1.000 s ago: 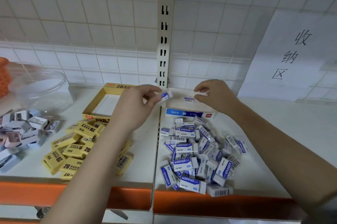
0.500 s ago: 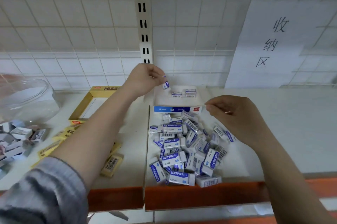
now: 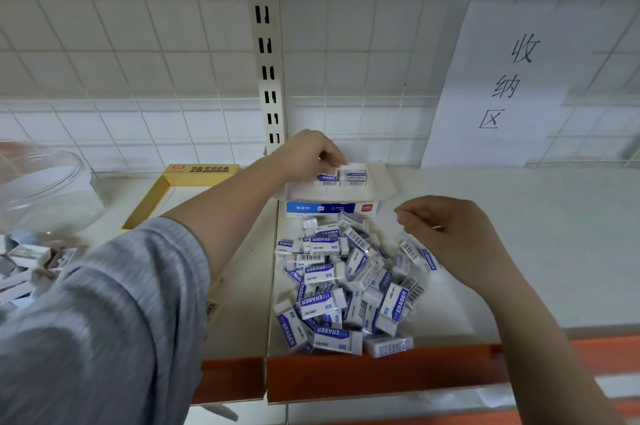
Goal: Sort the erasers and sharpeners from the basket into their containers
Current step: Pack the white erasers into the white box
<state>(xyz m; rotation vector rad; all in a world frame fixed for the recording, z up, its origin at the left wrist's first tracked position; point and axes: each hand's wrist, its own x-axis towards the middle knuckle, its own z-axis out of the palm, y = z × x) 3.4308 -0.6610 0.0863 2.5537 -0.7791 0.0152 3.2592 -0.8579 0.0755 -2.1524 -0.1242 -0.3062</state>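
Observation:
A white eraser box [image 3: 381, 186] with a blue front label stands at the back of the shelf and holds two white-and-blue erasers. My left hand [image 3: 308, 154] reaches into it and pinches one eraser [image 3: 327, 178], set beside the other eraser [image 3: 356, 177]. In front of the box lies a loose pile of several white-and-blue erasers [image 3: 346, 282]. My right hand [image 3: 453, 237] hovers over the pile's right edge, fingers loosely curled, holding nothing.
An open yellow 2B eraser box [image 3: 201, 170] sits left of the white box. Further left are a clear glass jar [image 3: 45, 189] and a heap of sharpeners [image 3: 27, 255]. The orange shelf lip [image 3: 381, 369] runs along the front. A paper sign [image 3: 512, 78] hangs on the grid wall.
My left hand has lowered its eraser from above the white box into it, beside the eraser there. My right hand drew back from the box to above the pile.

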